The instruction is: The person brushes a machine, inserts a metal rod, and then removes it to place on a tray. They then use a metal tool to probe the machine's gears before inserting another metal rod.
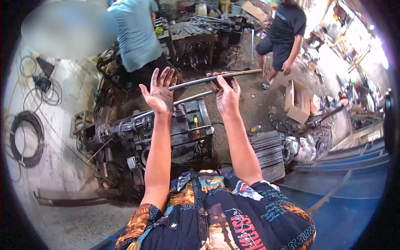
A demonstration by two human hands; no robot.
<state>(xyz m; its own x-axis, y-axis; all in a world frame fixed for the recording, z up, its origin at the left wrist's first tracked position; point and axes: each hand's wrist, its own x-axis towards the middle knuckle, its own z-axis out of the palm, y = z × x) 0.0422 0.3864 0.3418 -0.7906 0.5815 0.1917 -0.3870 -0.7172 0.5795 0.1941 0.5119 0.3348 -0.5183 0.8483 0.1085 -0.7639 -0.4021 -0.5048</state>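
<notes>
In the head view, the right hand [228,95] is grasping a metal rod [192,83], its end lying by the open, spread left hand [161,96]; both are holding clear of the machine [192,109], progress otherwise staying unclear

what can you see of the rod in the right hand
The rod is long, slender and straight, apparently metal, dull grey on its left part and brownish toward the right end. It slants slightly across the view, right end higher in the picture. The right hand's fingers hold it; its left end reaches the open left hand.
</notes>
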